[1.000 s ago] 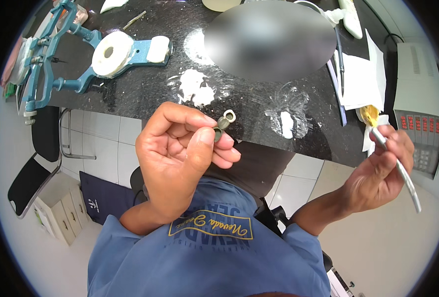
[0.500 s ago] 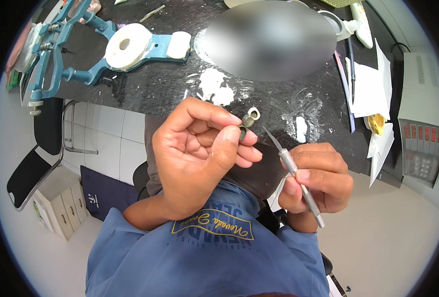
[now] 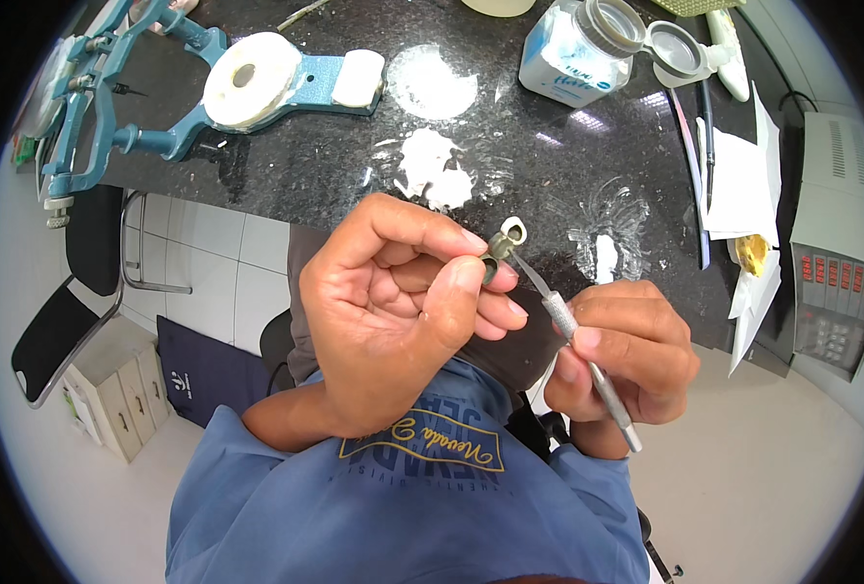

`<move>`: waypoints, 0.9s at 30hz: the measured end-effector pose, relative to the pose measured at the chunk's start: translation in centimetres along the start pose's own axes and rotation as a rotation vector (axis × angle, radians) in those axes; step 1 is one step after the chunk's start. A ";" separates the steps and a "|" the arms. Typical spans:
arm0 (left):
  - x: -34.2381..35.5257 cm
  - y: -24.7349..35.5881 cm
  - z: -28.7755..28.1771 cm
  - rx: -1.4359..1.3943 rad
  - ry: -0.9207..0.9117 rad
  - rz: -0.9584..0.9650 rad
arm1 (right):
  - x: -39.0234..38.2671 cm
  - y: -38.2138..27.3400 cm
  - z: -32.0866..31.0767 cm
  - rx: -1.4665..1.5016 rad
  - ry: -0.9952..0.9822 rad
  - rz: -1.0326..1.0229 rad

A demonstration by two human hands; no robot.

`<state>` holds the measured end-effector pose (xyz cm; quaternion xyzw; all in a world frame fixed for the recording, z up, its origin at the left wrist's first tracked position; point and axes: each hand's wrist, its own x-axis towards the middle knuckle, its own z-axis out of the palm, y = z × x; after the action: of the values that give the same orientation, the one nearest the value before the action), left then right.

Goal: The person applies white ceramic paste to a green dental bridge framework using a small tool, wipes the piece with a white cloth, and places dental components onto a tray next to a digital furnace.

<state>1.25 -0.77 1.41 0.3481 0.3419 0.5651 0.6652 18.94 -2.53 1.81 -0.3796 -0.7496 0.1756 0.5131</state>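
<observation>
Between the thumb and fingertips of my left hand (image 3: 393,302) is a small metal dental bridge (image 3: 503,241), dull grey-green, made of joined hollow crowns. Its far crown shows a pale rim and an open hollow; the near one is partly covered by my fingers. My right hand (image 3: 636,355) grips a scalpel (image 3: 560,313) with a knurled silver handle, like a pen. The thin blade points up and left, its tip at the right side of the bridge; whether it touches cannot be made out. Both hands are above my lap, at the table's near edge.
On the dark table (image 3: 286,180) stands a blue dental articulator (image 3: 320,88) at left. White powder patches (image 3: 432,165) lie ahead of my hands. A powder jar (image 3: 578,58) with its lid open stands farther back. Brushes (image 3: 707,146), papers (image 3: 738,185) and a grey device (image 3: 831,243) are at right.
The bridge has moved slightly right and tilted in my left fingers. The scalpel tip has come closer to it. The view has shifted a little; the formerly blurred jar now shows clearly.
</observation>
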 end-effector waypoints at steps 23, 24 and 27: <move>-0.5 -0.3 -0.4 0.013 0.008 0.005 | -0.4 -0.5 -1.8 0.157 0.257 0.011; -0.6 -0.4 -0.3 0.010 0.005 0.021 | -0.6 -0.8 -2.7 0.070 0.326 0.040; -0.7 -0.3 -0.1 -0.004 -0.015 0.052 | -0.2 -0.9 -5.7 -0.165 0.415 0.126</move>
<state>1.23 -1.53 1.18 0.3599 0.3267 0.5801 0.6536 23.74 -3.98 4.59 -0.4942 -0.6147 0.0638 0.6115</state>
